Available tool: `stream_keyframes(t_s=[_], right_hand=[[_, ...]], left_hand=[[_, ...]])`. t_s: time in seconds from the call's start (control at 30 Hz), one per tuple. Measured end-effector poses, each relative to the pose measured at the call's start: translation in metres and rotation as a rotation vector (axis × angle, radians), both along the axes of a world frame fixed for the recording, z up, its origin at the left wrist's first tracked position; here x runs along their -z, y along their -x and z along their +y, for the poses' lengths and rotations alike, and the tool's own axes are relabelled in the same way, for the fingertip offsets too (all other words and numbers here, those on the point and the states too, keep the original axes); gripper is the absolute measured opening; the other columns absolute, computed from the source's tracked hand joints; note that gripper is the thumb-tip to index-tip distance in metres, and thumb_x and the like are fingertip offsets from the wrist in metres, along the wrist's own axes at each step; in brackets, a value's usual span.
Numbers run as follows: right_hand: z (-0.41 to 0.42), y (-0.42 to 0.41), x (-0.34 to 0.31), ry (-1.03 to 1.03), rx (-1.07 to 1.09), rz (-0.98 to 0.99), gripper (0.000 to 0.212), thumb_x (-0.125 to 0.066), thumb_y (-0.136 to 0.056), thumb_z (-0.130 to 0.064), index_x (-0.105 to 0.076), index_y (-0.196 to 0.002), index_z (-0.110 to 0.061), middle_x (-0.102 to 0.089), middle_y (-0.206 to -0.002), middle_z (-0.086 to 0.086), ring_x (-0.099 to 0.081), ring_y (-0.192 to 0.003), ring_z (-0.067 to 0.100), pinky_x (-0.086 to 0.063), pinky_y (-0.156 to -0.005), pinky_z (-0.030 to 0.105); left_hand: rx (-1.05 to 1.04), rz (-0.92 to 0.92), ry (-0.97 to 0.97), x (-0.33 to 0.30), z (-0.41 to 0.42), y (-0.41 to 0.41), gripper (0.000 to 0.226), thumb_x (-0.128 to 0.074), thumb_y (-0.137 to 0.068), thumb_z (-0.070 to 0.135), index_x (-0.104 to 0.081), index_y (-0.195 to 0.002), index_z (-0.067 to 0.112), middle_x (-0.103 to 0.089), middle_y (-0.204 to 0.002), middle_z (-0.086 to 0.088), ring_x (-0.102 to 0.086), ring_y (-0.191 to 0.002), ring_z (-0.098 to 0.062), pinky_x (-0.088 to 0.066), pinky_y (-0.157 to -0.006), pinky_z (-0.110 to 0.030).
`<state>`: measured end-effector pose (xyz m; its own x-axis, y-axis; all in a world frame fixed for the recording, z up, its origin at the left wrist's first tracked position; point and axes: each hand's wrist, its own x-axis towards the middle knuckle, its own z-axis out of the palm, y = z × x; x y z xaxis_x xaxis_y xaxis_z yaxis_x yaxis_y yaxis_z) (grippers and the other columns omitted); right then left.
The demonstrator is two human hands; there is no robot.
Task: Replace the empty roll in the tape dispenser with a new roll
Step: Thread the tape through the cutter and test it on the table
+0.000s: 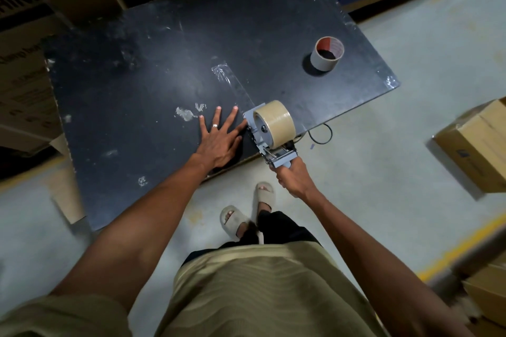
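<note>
A person stands at the near edge of a dark surface [164, 49] and looks down at both hands. The left hand [219, 135] lies flat on the surface, its grip spread wide with all the fingers fanned out. A ring sits on one finger. The fingertips nearest the tape dispenser [267, 142] come right up to its front edge, but it is hard to see if they touch it.

The right hand [293, 176] is wrapped tight around the handle of the tape dispenser, so its grip is pressed closed on it. The hand hides most of the handle. The dispenser is grey, and its front end rests at the near edge of the surface. A full new roll [275, 126] of tan tape sits on the dispenser's wheel. A clear strip of tape [232, 82] runs from the front of the dispenser away across the surface. It is see-through and hard to make out, apart from a crinkled shiny bit at the far end.

The empty roll [327, 53] stands on its end well apart, near the far right corner of the surface. It is a pale card ring with red inside.

A cardboard box [476, 142] sits on the floor to the right, cut off by the picture's edge. More boxes at the left and top are dark and blurry. A black cable [323, 135] loops out below the edge of the surface by the dispenser.
</note>
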<state>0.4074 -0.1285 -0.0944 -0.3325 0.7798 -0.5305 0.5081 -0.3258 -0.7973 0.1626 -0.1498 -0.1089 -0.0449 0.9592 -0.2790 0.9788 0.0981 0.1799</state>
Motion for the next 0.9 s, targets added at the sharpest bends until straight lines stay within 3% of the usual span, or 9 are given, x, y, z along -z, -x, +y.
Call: stream_keyframes(t_s=[0.1, 0.27, 0.4, 0.6, 0.73, 0.9], right_hand=[[0.001, 0.001, -0.001, 0.006, 0.007, -0.003, 0.016, -0.066, -0.081, -0.021, -0.058, -0.067, -0.021, -0.057, -0.057, -0.007, -0.048, -0.052, 0.014, -0.039, -0.053, 0.031], [-0.004, -0.004, -0.003, -0.001, 0.007, -0.006, 0.016, -0.065, -0.081, -0.023, -0.059, -0.067, -0.024, -0.058, -0.055, -0.011, -0.049, -0.053, 0.012, -0.038, -0.052, 0.026], [-0.008, -0.01, -0.002, 0.024, 0.013, -0.042, 0.012, -0.063, -0.072, -0.031, -0.059, -0.067, -0.021, -0.06, -0.06, -0.005, -0.05, -0.056, 0.017, -0.041, -0.057, 0.034], [-0.021, -0.028, -0.01, 0.027, -0.013, -0.064, 0.02, -0.062, -0.081, -0.019, -0.054, -0.064, -0.022, -0.056, -0.056, -0.007, -0.046, -0.053, 0.014, -0.037, -0.055, 0.032], [-0.042, -0.055, -0.008, 0.042, -0.054, -0.101, 0.023, -0.061, -0.089, -0.013, -0.056, -0.069, -0.022, -0.057, -0.062, -0.004, -0.048, -0.054, 0.012, -0.038, -0.053, 0.028], [-0.043, -0.052, -0.006, 0.016, -0.035, -0.148, 0.011, -0.06, -0.085, -0.021, -0.062, -0.075, -0.016, -0.063, -0.067, 0.0, -0.054, -0.059, 0.016, -0.043, -0.056, 0.033]], left_hand=[[-0.018, -0.022, 0.032, -0.003, 0.001, -0.001, 0.054, -0.016, -0.107, 0.051, -0.009, -0.16, 0.043, 0.018, -0.169, 0.006, 0.017, -0.155, -0.039, 0.008, -0.115, -0.076], [-0.046, -0.041, 0.075, -0.009, 0.002, -0.005, 0.052, -0.017, -0.108, 0.048, -0.008, -0.159, 0.046, 0.021, -0.169, 0.007, 0.019, -0.154, -0.039, 0.012, -0.114, -0.075], [-0.072, -0.051, 0.109, -0.01, 0.003, -0.009, 0.052, -0.019, -0.108, 0.045, -0.005, -0.158, 0.048, 0.024, -0.167, 0.008, 0.022, -0.153, -0.039, 0.011, -0.114, -0.076], [-0.123, -0.072, 0.146, -0.01, 0.0, -0.024, 0.05, -0.025, -0.108, 0.046, -0.01, -0.155, 0.054, 0.029, -0.166, 0.003, 0.026, -0.151, -0.044, 0.013, -0.111, -0.078], [-0.145, -0.063, 0.138, -0.006, -0.001, -0.032, 0.051, -0.019, -0.106, 0.053, 0.003, -0.151, 0.063, 0.032, -0.165, 0.003, 0.028, -0.149, -0.045, 0.012, -0.111, -0.079], [-0.17, -0.074, 0.156, -0.007, -0.002, -0.035, 0.052, -0.018, -0.105, 0.056, 0.005, -0.151, 0.062, 0.033, -0.164, 0.003, 0.03, -0.149, -0.045, 0.011, -0.11, -0.079]])
